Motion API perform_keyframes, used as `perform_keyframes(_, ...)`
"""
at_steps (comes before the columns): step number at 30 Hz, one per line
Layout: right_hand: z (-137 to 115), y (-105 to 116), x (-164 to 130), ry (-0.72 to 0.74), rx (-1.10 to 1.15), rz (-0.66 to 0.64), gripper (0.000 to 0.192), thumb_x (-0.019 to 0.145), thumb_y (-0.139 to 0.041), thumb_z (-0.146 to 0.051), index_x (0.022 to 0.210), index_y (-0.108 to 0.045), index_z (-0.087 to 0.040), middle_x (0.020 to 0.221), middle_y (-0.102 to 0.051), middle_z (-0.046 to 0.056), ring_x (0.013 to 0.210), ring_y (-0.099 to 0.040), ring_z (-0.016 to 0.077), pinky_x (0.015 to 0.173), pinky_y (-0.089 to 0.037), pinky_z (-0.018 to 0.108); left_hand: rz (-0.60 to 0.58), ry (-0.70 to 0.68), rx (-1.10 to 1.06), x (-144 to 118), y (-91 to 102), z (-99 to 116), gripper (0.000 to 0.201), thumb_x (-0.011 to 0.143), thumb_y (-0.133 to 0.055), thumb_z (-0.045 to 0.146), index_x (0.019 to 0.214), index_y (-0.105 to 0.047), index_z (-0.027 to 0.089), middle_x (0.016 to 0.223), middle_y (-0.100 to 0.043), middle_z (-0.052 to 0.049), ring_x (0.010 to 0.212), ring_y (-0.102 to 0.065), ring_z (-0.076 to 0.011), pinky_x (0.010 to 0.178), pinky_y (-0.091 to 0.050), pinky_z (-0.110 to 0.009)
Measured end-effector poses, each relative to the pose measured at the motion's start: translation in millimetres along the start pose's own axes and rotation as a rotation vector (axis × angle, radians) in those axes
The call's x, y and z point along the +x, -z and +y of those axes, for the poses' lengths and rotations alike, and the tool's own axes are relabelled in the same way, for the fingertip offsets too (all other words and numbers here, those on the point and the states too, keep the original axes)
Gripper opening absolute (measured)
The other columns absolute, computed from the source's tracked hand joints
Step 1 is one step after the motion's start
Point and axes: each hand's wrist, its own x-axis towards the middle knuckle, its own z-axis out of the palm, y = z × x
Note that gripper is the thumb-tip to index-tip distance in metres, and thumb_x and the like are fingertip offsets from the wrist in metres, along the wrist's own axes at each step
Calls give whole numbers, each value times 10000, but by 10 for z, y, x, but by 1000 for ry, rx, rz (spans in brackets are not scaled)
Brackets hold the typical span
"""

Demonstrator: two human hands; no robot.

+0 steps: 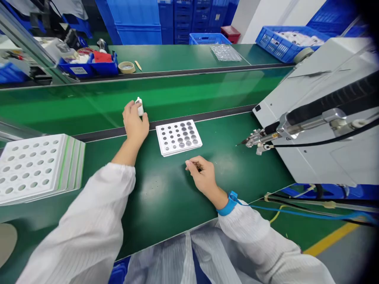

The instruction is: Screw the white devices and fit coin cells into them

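Note:
My left hand (135, 121) reaches over the green belt strip, its fingers closed around a small white plastic piece (139, 106) with a little nub on top. Most of that piece's lower part is covered by my fingers. Just right of it, on the green bench, lies a white tray (166, 152) with rows of round holes. Larger silvery-grey discs sit in its right-hand holes; smaller dark rounds show on the left. My right hand (203, 173), with a blue wrist strap (229, 204), is curled in front of the tray, thumb and fingers together. Whatever is between them cannot be made out.
A stack of white perforated trays (32, 165) stands at the left. On the right, a metal nozzle tool (254, 141) juts from a white machine (319, 161). Blue bins (89, 68), a tape roll (126, 67) and a blue crate (291, 41) line the far bench.

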Motion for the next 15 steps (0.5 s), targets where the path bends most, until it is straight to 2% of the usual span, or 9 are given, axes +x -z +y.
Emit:
perform_keyframes(3, -200, -79, 44, 19, 84, -68, 263, 898, -550, -382, 740, -587, -176, 617, -615, -8, 495, -504, 86, 486, -404, 212, 73, -66, -150, -389, 133, 84, 259, 866, -481, 173, 1094, -605, 176, 1178, -602, -101, 1075, -580, -209, 877, -479, -328)
perform_keyframes(5, -336, -217, 126, 72, 157, -122, 250, 892, -560, -369, 738, -590, -175, 600, -596, -16, 490, -484, 79, 483, -388, 206, 58, 17, -229, -604, 187, 103, 196, 884, -476, 218, 1008, -621, 172, 996, -656, -63, 794, -642, -152, 726, -499, -277)
perform_keyframes(7, -419, -428, 235, 137, 215, -168, 246, 885, -565, -378, 747, -589, -175, 585, -560, -29, 488, -456, 72, 482, -368, 202, 65, 127, -289, -731, 218, 98, 181, 886, -488, 251, 984, -621, 177, 886, -671, -31, 654, -631, -122, 651, -487, -251)
perform_keyframes(12, -304, -1001, 423, 240, 169, -188, 389, 876, -527, -453, 602, -438, -192, 496, -385, -64, 449, -364, 63, 452, -281, 207, 162, 306, -343, -751, 260, 60, 190, 849, -554, 309, 967, -621, 176, 799, -661, -14, 585, -608, -116, 570, -460, -233)
perform_keyframes(15, -154, -1140, 393, 314, 115, -219, 449, 840, -574, -445, 537, -363, -190, 470, -318, -72, 431, -306, 56, 456, -242, 220, 144, 342, -399, -740, 263, 43, 226, 836, -577, 315, 1013, -612, 180, 818, -656, -18, 611, -610, -120, 589, -471, -238)
